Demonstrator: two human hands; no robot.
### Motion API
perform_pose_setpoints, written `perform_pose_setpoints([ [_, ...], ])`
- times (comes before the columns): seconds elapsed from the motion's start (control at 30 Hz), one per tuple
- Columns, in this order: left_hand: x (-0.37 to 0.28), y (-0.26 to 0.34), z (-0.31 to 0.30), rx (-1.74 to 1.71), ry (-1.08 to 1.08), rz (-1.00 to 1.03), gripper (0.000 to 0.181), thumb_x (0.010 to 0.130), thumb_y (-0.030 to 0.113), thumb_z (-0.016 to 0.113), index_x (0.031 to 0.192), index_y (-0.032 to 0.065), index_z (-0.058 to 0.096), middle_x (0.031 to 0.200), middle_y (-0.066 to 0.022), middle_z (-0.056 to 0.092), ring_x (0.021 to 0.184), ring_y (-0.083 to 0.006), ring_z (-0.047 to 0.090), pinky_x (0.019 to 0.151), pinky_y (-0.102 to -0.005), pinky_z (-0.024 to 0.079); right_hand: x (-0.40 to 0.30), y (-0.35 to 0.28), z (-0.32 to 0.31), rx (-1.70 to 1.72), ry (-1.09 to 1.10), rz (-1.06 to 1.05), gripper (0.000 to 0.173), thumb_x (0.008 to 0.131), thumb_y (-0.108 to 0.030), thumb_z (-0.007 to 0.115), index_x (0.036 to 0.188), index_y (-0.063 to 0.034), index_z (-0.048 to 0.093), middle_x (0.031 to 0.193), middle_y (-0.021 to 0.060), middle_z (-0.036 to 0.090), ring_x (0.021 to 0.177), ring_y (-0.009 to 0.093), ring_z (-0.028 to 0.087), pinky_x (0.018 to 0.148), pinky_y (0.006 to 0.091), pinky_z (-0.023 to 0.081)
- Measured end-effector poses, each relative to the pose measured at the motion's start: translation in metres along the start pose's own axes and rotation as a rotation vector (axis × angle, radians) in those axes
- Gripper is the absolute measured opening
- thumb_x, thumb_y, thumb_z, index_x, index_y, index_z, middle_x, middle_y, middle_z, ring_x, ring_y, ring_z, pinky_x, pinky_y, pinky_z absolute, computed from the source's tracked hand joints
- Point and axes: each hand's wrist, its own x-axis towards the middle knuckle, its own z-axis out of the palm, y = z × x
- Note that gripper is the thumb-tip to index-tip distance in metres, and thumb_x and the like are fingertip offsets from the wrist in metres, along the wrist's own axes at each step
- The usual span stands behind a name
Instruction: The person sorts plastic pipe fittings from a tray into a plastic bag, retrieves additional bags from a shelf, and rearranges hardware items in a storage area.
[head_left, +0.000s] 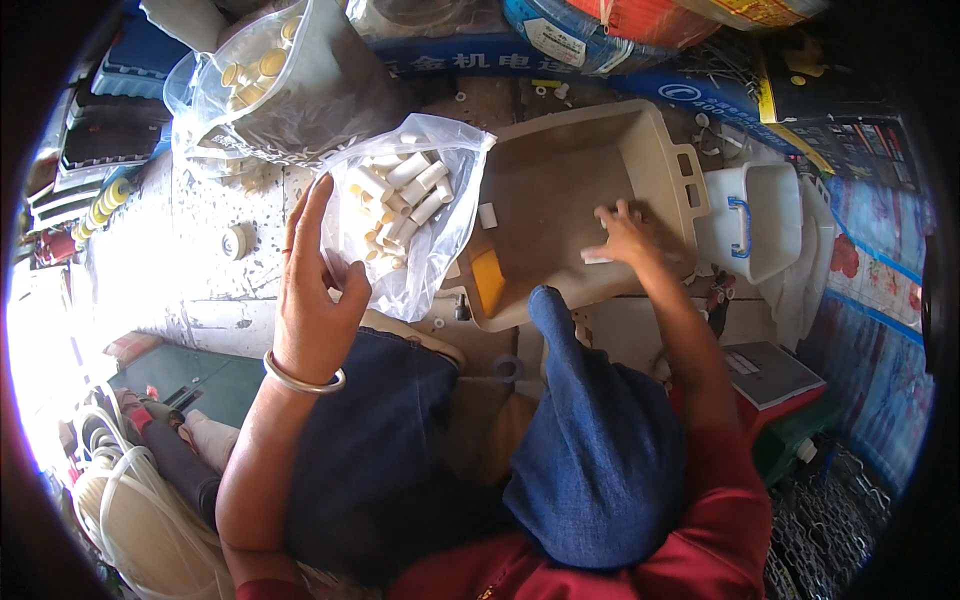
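Observation:
My left hand (319, 281), with a metal bangle at the wrist, is at the left edge of a clear plastic bag (457, 165). Inside the bag lie several white plastic pipe fittings (409, 171). Whether its fingers pinch the bag's edge is not plain. My right hand (619, 236) is over the inside of a beige plastic bin (577, 172), fingers spread, with a small white piece (598, 259) at the thumb side; whether it is held cannot be told. One white fitting (488, 215) and a yellow-orange piece (488, 281) lie at the bin's left side.
A larger plastic bag (315, 67) of fittings stands at the back left. A roll of tape (237, 241) lies on the floor. Right of the bin is a white bucket (772, 217) with a blue handle. Metal chains (810, 525) lie at lower right, a grey box (772, 375) above them.

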Motion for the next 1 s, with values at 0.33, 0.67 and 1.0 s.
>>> perform_pose_setpoints([
  [0.33,0.001,-0.005,0.002,0.002,0.001,0.023,0.073,0.072,-0.010,0.054,0.139,0.0096,0.034,0.141,-0.0151,0.037,0.057,-0.0078,0.049,0.053,-0.0194,0.042,-0.009,0.002,0.026,0.083,0.026,-0.133,0.056,0.067,-0.019,0.074,0.116,-0.0218,0.048,0.123,0.0174,0.040,0.100,0.043,0.055,0.078,0.0493,0.050],
  [0.67,0.001,-0.010,0.002,0.042,0.002,0.085,0.073,0.072,-0.010,0.052,0.140,0.0093,0.034,0.139,-0.0158,0.038,0.056,-0.0067,0.051,0.051,-0.0190,0.044,-0.004,0.005,0.031,0.031,0.160,-0.173,0.046,0.070,-0.004,0.064,0.111,-0.0228,0.052,0.110,0.0149,0.047,0.090,0.039,0.060,0.069,0.0464,0.052],
  [1.0,-0.001,-0.002,-0.002,0.011,-0.018,0.001,0.068,0.071,-0.008,0.050,0.137,0.0034,0.037,0.136,-0.0180,0.040,0.085,-0.0177,0.055,0.065,-0.0240,0.046,-0.055,-0.047,-0.086,1.294,0.090,-0.546,0.051,0.074,-0.014,0.070,0.118,-0.0132,0.044,0.111,0.0094,0.048,0.091,0.025,0.056,0.077,0.0372,0.048],
])
